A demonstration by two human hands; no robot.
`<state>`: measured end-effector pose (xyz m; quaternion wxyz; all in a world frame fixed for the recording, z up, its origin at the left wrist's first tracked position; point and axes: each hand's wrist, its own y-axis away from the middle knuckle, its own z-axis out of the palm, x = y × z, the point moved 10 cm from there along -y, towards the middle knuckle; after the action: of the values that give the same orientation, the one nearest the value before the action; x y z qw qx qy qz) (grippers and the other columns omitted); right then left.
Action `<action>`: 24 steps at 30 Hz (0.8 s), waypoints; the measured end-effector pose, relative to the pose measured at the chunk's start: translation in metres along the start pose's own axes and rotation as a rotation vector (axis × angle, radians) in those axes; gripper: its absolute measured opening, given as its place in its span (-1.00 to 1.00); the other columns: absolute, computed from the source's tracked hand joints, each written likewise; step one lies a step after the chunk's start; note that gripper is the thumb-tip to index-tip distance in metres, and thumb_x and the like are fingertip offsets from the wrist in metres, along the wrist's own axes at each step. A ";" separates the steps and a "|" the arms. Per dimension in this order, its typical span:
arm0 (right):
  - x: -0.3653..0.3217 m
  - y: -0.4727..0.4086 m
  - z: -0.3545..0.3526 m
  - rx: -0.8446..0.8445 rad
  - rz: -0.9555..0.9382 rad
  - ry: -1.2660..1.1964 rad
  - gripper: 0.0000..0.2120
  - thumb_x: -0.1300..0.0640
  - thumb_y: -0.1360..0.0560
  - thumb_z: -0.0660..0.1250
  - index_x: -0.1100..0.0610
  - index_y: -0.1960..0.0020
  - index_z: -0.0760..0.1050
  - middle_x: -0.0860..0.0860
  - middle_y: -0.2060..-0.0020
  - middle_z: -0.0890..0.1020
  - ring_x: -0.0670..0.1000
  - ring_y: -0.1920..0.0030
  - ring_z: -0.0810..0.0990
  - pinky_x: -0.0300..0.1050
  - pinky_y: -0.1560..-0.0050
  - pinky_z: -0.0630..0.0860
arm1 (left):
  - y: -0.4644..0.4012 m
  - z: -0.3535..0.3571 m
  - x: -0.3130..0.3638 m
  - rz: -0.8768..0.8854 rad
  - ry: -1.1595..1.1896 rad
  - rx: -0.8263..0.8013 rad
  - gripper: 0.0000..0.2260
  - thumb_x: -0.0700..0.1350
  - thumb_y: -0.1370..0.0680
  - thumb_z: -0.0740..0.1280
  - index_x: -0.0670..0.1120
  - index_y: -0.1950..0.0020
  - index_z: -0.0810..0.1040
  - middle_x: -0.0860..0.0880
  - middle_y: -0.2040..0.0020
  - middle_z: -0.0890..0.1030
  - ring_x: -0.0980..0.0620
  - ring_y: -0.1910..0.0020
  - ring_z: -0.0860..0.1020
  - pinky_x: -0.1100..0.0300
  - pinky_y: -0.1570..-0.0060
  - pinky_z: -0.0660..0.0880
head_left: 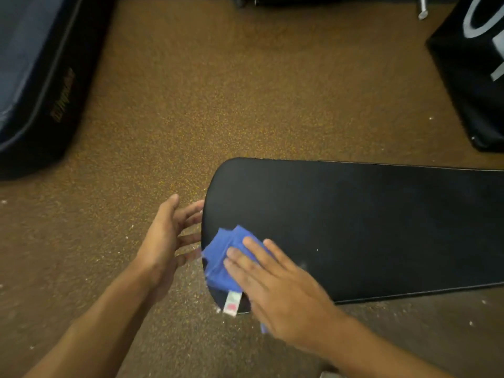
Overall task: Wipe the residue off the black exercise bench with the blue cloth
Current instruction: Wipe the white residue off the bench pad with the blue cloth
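The black exercise bench [354,222] runs from the middle of the view to the right edge, with its rounded end toward the left. A blue cloth [222,261] with a white tag lies on that rounded end. My right hand [275,287] presses flat on the cloth, fingers spread and pointing up-left. My left hand [166,238] hovers just off the bench's left end, fingers apart, cupped beside the edge and holding nothing. Faint pale smears and a few white specks show on the bench to the right of my right hand.
The floor [191,105] is brown speckled rubber with white crumbs scattered near the bench end. A dark padded mat [35,77] lies at the upper left. A black box with white lettering [474,69] stands at the upper right.
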<state>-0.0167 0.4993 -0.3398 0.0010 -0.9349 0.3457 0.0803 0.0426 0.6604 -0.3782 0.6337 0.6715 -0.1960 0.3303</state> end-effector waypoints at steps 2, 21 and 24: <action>0.033 -0.022 -0.010 0.070 0.168 0.007 -0.39 0.05 -0.54 0.10 0.18 -0.57 0.24 0.09 -0.57 0.30 0.19 -0.60 0.12 0.20 -0.55 0.07 | 0.001 0.002 0.000 0.008 -0.002 0.006 -0.45 0.32 -0.61 -0.03 0.11 -0.30 0.62 0.10 -0.24 0.67 -0.05 -0.15 0.56 -0.06 -0.17 0.43; 0.014 0.017 -0.002 0.045 0.184 -0.036 -0.37 0.06 -0.57 0.13 0.19 -0.61 0.14 0.09 -0.61 0.20 0.19 -0.62 0.02 0.19 -0.58 0.03 | 0.001 0.001 -0.001 0.040 -0.044 0.041 -0.47 0.32 -0.61 -0.01 0.14 -0.33 0.60 0.14 -0.26 0.65 -0.05 -0.25 0.57 -0.03 -0.08 0.43; 0.039 0.061 -0.001 -0.021 0.098 0.015 -0.35 0.05 -0.54 0.12 0.16 -0.61 0.14 0.07 -0.60 0.24 0.14 -0.62 0.03 0.16 -0.55 0.05 | 0.006 0.004 0.003 0.032 -0.063 0.044 -0.49 0.31 -0.62 0.00 0.14 -0.36 0.57 0.15 -0.30 0.62 -0.03 -0.26 0.56 -0.07 -0.22 0.42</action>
<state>-0.0270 0.4280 -0.3418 -0.0151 -0.9173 0.3903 0.0770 0.0411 0.6565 -0.3713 0.6072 0.6920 -0.2190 0.3233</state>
